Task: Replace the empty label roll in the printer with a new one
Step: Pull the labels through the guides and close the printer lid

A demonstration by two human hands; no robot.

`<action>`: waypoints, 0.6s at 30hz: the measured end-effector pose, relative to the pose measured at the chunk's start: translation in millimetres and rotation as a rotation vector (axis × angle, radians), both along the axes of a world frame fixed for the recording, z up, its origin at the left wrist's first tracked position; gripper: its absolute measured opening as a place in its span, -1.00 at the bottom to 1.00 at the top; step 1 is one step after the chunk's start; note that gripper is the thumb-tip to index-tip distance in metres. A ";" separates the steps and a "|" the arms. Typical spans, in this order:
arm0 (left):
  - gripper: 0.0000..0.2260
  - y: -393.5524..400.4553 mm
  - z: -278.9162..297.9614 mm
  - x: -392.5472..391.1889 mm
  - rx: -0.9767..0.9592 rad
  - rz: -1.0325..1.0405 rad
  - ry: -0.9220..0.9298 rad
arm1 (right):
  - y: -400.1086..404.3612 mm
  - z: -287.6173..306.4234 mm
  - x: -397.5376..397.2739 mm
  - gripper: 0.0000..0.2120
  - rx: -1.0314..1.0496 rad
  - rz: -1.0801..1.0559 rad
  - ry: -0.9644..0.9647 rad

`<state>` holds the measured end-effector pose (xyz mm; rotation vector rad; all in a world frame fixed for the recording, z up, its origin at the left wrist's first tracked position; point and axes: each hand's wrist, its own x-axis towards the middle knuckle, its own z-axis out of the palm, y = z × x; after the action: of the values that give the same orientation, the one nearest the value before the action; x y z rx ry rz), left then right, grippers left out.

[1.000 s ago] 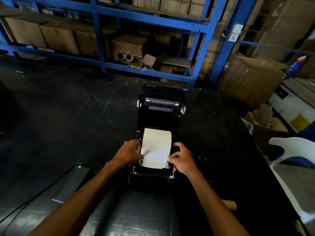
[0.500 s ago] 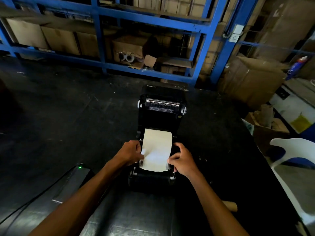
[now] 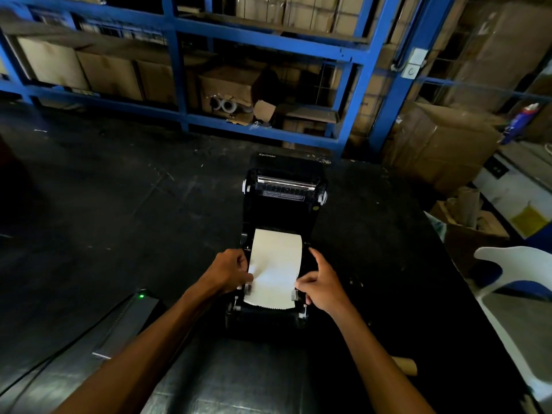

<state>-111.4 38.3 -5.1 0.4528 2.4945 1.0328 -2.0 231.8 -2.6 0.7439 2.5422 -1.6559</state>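
Note:
A black label printer (image 3: 283,210) sits on the dark table with its lid (image 3: 286,177) swung up and back. A white label strip (image 3: 276,264) runs from the roll bay forward over the front guides, its serrated end near the printer's front edge. My left hand (image 3: 231,271) pinches the strip's left edge by the left guide. My right hand (image 3: 321,282) pinches the right edge at the right guide. A brown cardboard core (image 3: 406,365) lies on the table beside my right forearm.
A flat black device (image 3: 131,318) with a green light and a cable lies at the front left. A white plastic chair (image 3: 516,282) stands at the right. Blue shelving (image 3: 373,70) with cardboard boxes runs behind the table.
The label strip's front end has come slightly further toward the printer's front. Both hands stay at the strip's edges, almost unmoved.

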 end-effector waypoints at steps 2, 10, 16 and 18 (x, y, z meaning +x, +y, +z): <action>-0.74 0.4 0.4 0.1 0.015 0.014 0.017 | -0.3 1.3 -0.6 -0.19 0.041 0.042 -0.023; -0.71 0.3 1.7 -0.8 -0.010 -0.007 0.016 | -0.3 -1.0 -3.9 -0.14 0.018 -0.006 0.012; -0.74 -1.0 -3.4 2.6 0.045 0.030 0.054 | 4.4 -1.9 -3.2 -0.14 0.084 0.110 -0.026; -0.72 -0.5 -5.7 4.2 0.048 0.032 0.056 | 4.8 -2.0 -2.0 -0.14 0.091 0.125 -0.023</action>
<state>-107.1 37.8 -10.7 0.4641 2.5381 1.1087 -4.0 236.6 -4.6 0.5912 2.6038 -1.4955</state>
